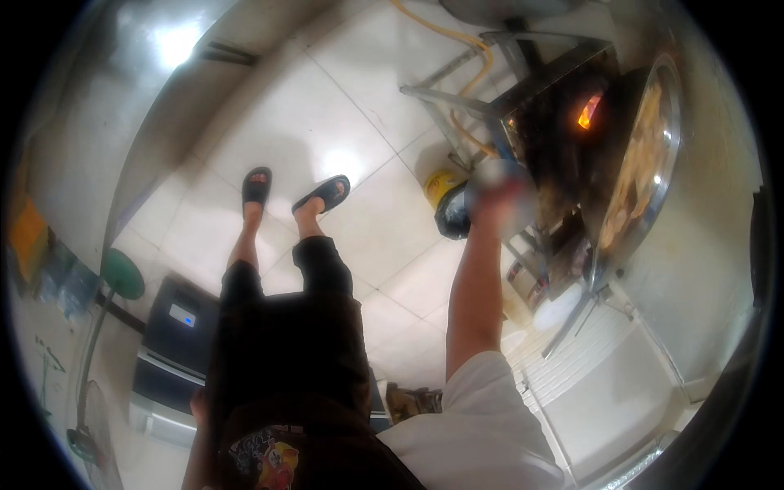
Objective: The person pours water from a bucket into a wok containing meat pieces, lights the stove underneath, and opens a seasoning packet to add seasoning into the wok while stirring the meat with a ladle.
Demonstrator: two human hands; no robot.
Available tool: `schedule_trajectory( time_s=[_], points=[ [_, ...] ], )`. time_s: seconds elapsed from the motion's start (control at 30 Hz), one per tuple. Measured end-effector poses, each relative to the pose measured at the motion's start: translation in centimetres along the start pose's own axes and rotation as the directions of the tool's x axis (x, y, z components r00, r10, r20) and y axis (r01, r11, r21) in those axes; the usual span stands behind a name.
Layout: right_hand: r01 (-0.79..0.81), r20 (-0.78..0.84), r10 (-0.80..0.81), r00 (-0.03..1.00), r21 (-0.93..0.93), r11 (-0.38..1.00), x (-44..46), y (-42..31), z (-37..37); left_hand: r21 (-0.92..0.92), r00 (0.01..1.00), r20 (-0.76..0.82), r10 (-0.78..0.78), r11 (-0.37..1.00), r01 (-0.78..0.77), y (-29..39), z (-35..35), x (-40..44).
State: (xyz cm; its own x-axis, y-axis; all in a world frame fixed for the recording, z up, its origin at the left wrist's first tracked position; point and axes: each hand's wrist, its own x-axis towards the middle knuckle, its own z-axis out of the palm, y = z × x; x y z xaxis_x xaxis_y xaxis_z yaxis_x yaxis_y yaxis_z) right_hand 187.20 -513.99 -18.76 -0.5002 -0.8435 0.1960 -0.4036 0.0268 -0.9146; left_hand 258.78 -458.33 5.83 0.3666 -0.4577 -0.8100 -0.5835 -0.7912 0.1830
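"Fingers?"
"Right hand (500,196), by the stove's (547,135) left edge, blurred: cannot tell. Left hand (198,405), low: cannot tell."
"Pan (676,122)?"
"Above the flame (587,113)."
"Hazard?"
"Burns, should the right hand stray towards that heat."

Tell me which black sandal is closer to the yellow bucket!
The right foot's sandal! It's turned outward, nearer the yellow bucket. The left foot's sandal is farther away and points more straight ahead.
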Motion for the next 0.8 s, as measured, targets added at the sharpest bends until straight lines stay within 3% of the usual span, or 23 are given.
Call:
schedule_trajectory(
  time_s=[0.07, 0.1, 0.17, 0.2, 0.27, 0.37, 0.47, 0.57, 0.67, 0.73, 0.77, 0.8],
  points=[
    [0.273, 0.126, -0.243, 0.962, -0.411, 0.870, -0.3, 0.5, 0.0, -0.031, 0.999, -0.031, -0.010, 0.999, 0.009, 0.9, -0.2, 0.0],
    [0.439, 0.202, -0.392, 0.898, -0.490, 0.753, 0.0, -1.1, 0.4, 0.002, 0.999, -0.043, -0.008, 1.000, 0.008, 1.0, -0.2, -0.2],
    [0.585, 0.294, -0.518, 0.803, -0.549, 0.597, 0.1, -1.6, 0.0, 0.032, 0.999, -0.050, -0.003, 0.999, 0.005, 0.9, -0.1, -0.3],
    [0.470, 0.237, -0.407, 0.882, -0.482, 0.739, -0.2, 0.1, -0.7, -0.028, 0.997, -0.023, -0.068, 0.997, 0.067, 0.4, -0.2, -0.2],
    [0.334, 0.193, -0.279, 0.941, -0.397, 0.855, -0.4, 1.8, -1.2, -0.085, 0.991, 0.005, -0.132, 0.988, 0.132, 0.3, -0.4, 0.0],
    [0.424, 0.232, -0.356, 0.905, -0.451, 0.785, -0.4, 2.2, -1.5, -0.021, 0.997, 0.003, -0.076, 0.997, 0.076, 1.5, -0.9, 0.1],
    [0.194, 0.137, -0.157, 0.978, -0.324, 0.926, -0.6, 2.5, -1.7, 0.014, 0.990, 0.023, -0.140, 0.990, 0.139, 1.7, -0.9, 0.1],
    [0.352, 0.212, -0.287, 0.934, -0.418, 0.837, -0.5, 2.4, -1.7, 0.017, 0.992, 0.050, -0.113, 0.993, 0.113, 1.2, -0.6, 0.0],
    [0.256, 0.156, -0.211, 0.965, -0.380, 0.889, -0.8, 3.2, -2.0, -0.150, 0.991, 0.030, -0.127, 0.980, 0.130, 1.6, -0.3, -0.2],
    [0.248, 0.161, -0.201, 0.966, -0.369, 0.896, -0.7, 3.5, -2.3, -0.166, 0.971, 0.029, -0.236, 0.957, 0.237, 2.0, -0.3, -0.3],
    [0.246, 0.163, -0.198, 0.967, -0.365, 0.898, -0.6, 3.3, -2.2, -0.167, 0.971, 0.029, -0.236, 0.957, 0.238, 2.3, -0.4, -0.4],
    [0.334, 0.198, -0.275, 0.941, -0.410, 0.848, -0.4, 3.0, -2.2, -0.101, 0.991, 0.030, -0.133, 0.986, 0.136, 2.6, -0.5, -0.5]
  ],
)
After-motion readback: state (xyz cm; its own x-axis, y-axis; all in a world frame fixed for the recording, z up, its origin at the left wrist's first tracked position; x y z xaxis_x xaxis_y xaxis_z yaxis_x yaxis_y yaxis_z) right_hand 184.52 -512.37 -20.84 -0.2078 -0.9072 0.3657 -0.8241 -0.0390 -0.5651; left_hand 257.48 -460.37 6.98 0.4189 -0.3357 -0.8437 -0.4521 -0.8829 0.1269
